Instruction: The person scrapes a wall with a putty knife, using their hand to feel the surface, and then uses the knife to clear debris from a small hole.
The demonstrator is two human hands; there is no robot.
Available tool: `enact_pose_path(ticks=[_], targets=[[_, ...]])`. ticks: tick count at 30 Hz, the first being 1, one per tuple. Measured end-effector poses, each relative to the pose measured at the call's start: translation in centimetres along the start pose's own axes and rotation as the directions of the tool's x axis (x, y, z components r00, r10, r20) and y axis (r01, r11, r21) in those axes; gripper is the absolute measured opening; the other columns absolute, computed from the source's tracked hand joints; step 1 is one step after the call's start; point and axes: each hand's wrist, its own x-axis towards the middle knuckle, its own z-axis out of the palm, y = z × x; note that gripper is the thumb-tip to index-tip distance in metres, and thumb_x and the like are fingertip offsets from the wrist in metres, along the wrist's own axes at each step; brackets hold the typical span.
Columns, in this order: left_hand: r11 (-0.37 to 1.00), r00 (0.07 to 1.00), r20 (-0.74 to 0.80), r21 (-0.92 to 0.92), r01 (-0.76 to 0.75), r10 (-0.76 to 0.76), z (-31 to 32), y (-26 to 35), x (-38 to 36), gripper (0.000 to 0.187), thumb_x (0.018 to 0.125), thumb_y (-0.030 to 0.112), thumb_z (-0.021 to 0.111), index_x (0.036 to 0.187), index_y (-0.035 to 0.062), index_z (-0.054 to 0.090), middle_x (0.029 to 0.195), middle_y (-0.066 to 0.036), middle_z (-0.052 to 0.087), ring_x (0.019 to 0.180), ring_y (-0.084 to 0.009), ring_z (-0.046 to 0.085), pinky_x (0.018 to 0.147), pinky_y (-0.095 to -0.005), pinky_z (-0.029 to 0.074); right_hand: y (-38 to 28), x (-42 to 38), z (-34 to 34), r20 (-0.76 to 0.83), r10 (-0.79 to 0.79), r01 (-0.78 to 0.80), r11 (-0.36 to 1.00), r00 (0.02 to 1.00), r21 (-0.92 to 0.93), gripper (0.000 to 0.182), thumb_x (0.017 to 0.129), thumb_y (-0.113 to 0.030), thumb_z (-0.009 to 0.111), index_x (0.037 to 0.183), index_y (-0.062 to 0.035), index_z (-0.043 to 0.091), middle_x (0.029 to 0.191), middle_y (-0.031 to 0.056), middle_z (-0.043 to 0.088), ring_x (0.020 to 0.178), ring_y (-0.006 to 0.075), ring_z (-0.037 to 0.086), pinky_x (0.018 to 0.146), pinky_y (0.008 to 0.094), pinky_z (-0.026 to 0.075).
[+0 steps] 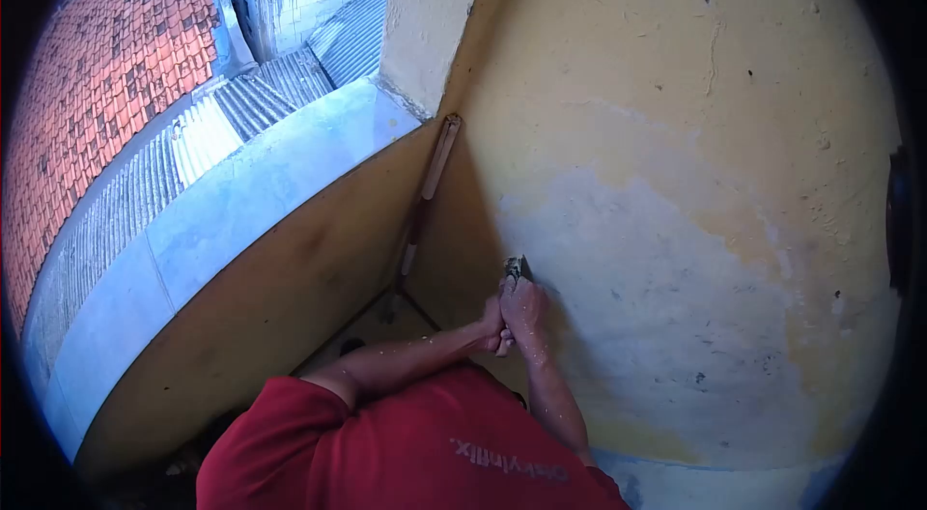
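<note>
A scraper-like tool [516, 267] with a dirty, flat metal end touches or nearly touches the yellow wall [637, 56], beside a patch of bare grey-white surface [628, 269]. My right hand [524, 305] is closed around the tool just below its metal end. Against it, on the left, my left hand [491, 325] is wrapped round the handle, whose lower end shows beneath the fingers. Pale specks dot both forearms. The fingers partly hide the tool's handle.
A pipe [439, 162] runs down the wall corner, left of my hands. Further left curves a low parapet with a pale top ledge [232, 182]. Beyond it lie corrugated roofing [261, 99] and a red tiled roof [126, 37]. A dark object [900, 220] sits at the far right edge.
</note>
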Motion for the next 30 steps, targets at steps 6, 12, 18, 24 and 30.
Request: enact_pose_path(ticks=[6,12,18,24,30], targets=[[0.996,0.995,-0.077,0.059,0.069,-0.064,-1.0,3.0,-0.4,0.067,0.09,0.068,0.022,0.073,0.0103,0.052,0.045,-0.002,0.044,0.028,-0.0115,0.034,0.026,-0.0273,0.031,-1.1,2.1,2.0,-0.083,-0.011,0.016,0.998,0.997,0.054,0.038,0.089,-0.026,0.047,0.075,0.0029,0.067,0.069,0.0276,0.061,0.068,0.0446,0.062,0.064,0.0525,0.049],[0.999,0.999,-0.047,0.045,0.003,-0.001,-0.1,2.8,-0.2,0.065,0.091,0.066,0.023,0.074,0.01,0.052,0.046,-0.001,0.044,0.028,-0.0111,0.034,0.025,-0.0281,0.031,-0.9,2.0,0.6,-0.104,-0.042,0.042,0.999,0.994,-0.001,0.038,0.09,-0.027,0.047,0.077,0.0023,0.067,0.069,0.0266,0.061,0.069,0.0444,0.062,0.064,0.052,0.049],[0.998,0.996,-0.06,0.026,0.065,-0.063,0.6,4.0,-1.8,0.065,0.092,0.065,0.022,0.072,0.0095,0.05,0.043,0.0,0.04,0.027,-0.0113,0.033,0.025,-0.0283,0.03,-1.1,1.8,1.1,-0.101,-0.059,0.059,0.998,0.993,-0.006,0.039,0.09,-0.028,0.046,0.076,0.0027,0.066,0.069,0.0274,0.061,0.069,0.0447,0.061,0.063,0.0518,0.049],[0.998,0.999,-0.046,0.056,0.021,-0.018,-0.9,3.6,0.2,0.064,0.092,0.065,0.023,0.069,0.0109,0.049,0.043,0.0,0.039,0.027,-0.0113,0.033,0.025,-0.0283,0.03,-1.7,2.7,0.7,-0.079,-0.008,0.009,1.0,0.997,0.013,0.037,0.089,-0.027,0.048,0.076,0.0027,0.066,0.073,0.0258,0.062,0.072,0.0453,0.061,0.066,0.0526,0.047],[0.999,0.998,-0.051,0.022,0.047,-0.045,0.6,3.5,-1.2,0.062,0.092,0.063,0.025,0.071,0.0106,0.05,0.044,-0.001,0.041,0.027,-0.0114,0.033,0.025,-0.028,0.03,-0.9,2.1,0.6,-0.153,-0.042,0.054,0.996,0.987,0.074,0.038,0.089,-0.027,0.048,0.074,0.0029,0.066,0.07,0.0268,0.062,0.069,0.0442,0.062,0.065,0.0525,0.048]])
